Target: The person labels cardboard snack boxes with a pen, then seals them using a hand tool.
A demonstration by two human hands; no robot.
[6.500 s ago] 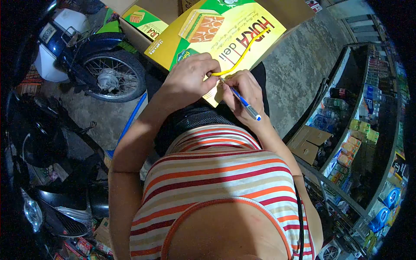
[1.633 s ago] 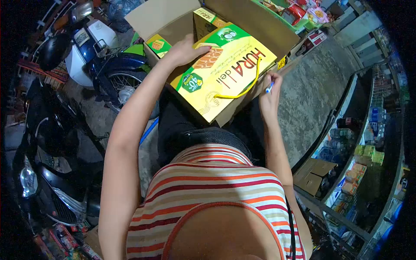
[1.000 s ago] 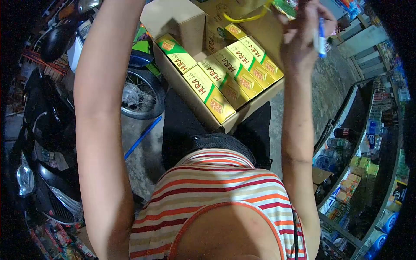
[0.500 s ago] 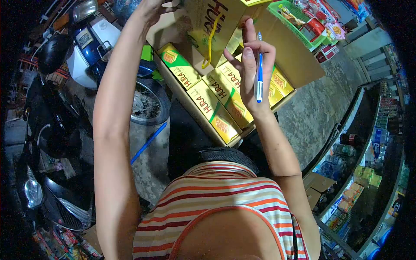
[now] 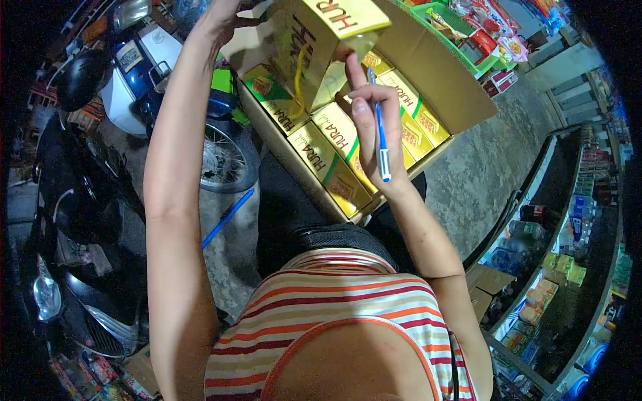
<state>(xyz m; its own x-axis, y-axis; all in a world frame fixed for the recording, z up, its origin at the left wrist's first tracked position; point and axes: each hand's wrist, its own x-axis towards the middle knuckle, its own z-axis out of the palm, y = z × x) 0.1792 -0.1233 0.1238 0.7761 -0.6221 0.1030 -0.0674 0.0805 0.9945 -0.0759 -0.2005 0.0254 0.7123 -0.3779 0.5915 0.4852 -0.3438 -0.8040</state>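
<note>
A yellow box of Hura cakes [image 5: 344,20] with a yellow cord handle is held tilted above an open cardboard carton [image 5: 461,100]. My left hand [image 5: 221,23] is at its far left side, fingers curled and partly cut off by the top edge. My right hand [image 5: 378,127] has a blue-and-white pen [image 5: 382,144] tucked between its fingers, and its raised index fingertip meets the box's lower corner. Several more yellow-and-green Hura boxes [image 5: 314,150] lie packed in rows inside the carton, partly behind the lifted box and my right hand.
A motorbike wheel [image 5: 227,160] and a white-and-blue motorbike [image 5: 137,80] stand at left. A blue stick-like object [image 5: 227,219] lies by my left forearm. Shelves with bottles and packets [image 5: 535,294] line the right. Behind the carton is a green basket [image 5: 435,17] of snacks.
The lifted Hura box has tipped, so its yellow end face now shows more. My right hand, with the pen, has shifted left and slightly down. The left hand has barely moved.
</note>
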